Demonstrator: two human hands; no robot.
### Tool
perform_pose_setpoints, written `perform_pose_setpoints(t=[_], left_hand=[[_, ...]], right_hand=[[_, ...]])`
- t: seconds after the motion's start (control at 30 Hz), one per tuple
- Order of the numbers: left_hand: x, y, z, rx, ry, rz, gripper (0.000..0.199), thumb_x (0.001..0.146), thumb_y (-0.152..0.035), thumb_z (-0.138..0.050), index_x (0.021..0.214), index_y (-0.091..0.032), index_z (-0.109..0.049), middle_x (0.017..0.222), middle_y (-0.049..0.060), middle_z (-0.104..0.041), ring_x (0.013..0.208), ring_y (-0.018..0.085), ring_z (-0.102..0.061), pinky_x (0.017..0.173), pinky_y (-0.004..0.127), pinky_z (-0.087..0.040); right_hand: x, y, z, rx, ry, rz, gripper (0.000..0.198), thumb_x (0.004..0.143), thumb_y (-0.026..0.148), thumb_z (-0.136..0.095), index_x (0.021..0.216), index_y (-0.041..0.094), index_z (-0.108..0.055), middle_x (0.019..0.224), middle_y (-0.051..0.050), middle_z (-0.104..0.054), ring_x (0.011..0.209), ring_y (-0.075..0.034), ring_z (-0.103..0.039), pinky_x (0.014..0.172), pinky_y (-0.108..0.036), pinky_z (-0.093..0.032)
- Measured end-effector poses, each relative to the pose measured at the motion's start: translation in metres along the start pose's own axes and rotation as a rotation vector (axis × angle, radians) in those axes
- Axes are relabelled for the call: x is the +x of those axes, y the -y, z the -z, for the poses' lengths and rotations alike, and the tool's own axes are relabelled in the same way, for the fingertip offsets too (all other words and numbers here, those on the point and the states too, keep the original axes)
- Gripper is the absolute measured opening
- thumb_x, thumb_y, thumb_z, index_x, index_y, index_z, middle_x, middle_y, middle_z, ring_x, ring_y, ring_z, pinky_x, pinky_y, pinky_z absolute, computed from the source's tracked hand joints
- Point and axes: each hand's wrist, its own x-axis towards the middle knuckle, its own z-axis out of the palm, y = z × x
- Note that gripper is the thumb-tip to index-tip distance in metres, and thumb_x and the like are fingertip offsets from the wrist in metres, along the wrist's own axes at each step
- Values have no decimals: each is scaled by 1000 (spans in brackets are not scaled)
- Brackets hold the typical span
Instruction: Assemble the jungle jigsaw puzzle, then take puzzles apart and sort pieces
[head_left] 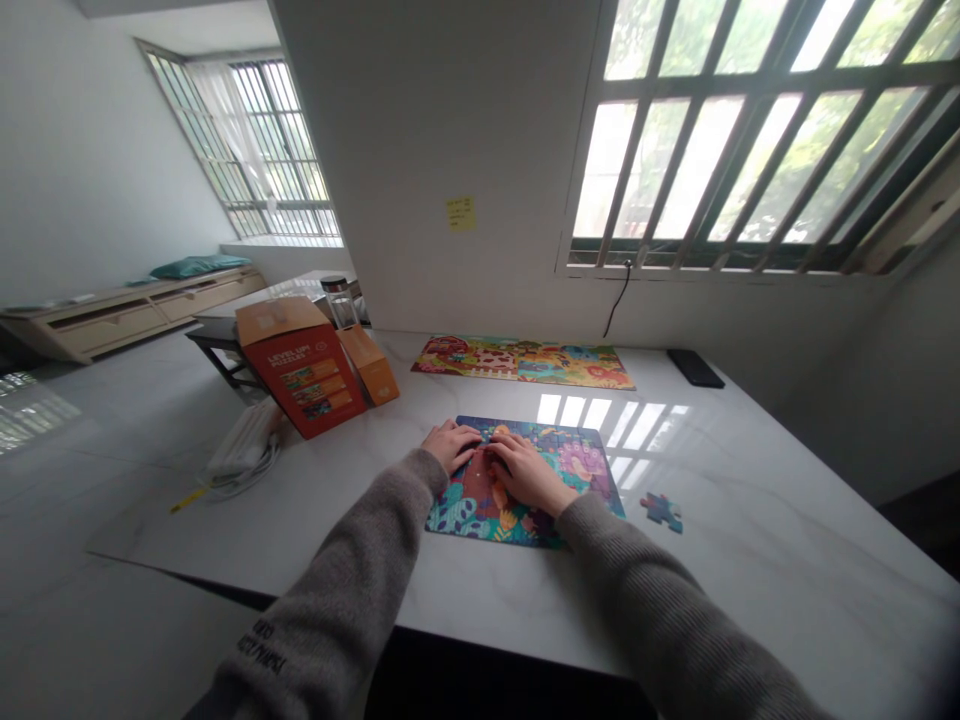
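A jigsaw puzzle [577, 460] with a colourful undersea picture lies flat on the white marbled table. My left hand [451, 445] rests at its upper left edge, fingers stretched over the pieces. Across the middle of the picture lies my right hand [525, 470], its fingertips touching the surface close to those of the left. Neither hand visibly holds a piece, though the area under the palms and fingers is hidden. One loose puzzle piece [662, 511] sits to the right of the puzzle, apart from it.
A long puzzle strip [517, 362] lies along the wall. On the left stand an orange-red puzzle box [304, 375] and a white power strip with its cord [244, 445]. A black phone [695, 368] is at the back right. Behind the box is a glass jar [340, 302].
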Motion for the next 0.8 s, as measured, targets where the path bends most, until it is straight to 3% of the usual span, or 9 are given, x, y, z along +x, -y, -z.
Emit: perform_pose_setpoints(t=[0.2, 0.4, 0.6, 0.8], left_hand=[[5, 4, -5, -45, -73, -24, 24, 94, -24, -53, 110, -25, -72, 116, 3, -67, 104, 22, -53, 94, 37, -45], [-4, -2, -7, 2, -87, 29, 26, 92, -27, -55, 114, -25, -69, 119, 4, -65, 107, 23, -51, 93, 39, -45], [-8, 0, -11, -31, -90, 59, 24, 92, -29, -56, 111, -26, -70, 124, 3, -64, 109, 24, -50, 96, 40, -44], [-9, 5, -16, -62, -88, 31, 27, 90, -26, -57, 112, -27, -71, 127, 3, -63, 109, 24, -49, 100, 41, -42]], right_hand=[[0, 2, 2, -14, 12, 3, 24, 96, 15, -48, 111, 19, -66, 114, -10, -63, 111, -23, -52, 98, -40, -44], [1, 1, 2, -35, 30, 8, 25, 93, 12, -51, 110, 18, -68, 110, -10, -64, 110, -24, -53, 97, -40, -44], [-3, 2, 8, -10, 51, 12, 27, 93, 15, -54, 118, 20, -64, 122, -9, -64, 117, -24, -54, 102, -41, -43], [-26, 17, 36, 15, 66, 45, 40, 93, 20, -57, 133, 21, -55, 131, -10, -60, 124, -26, -51, 110, -47, -38]])
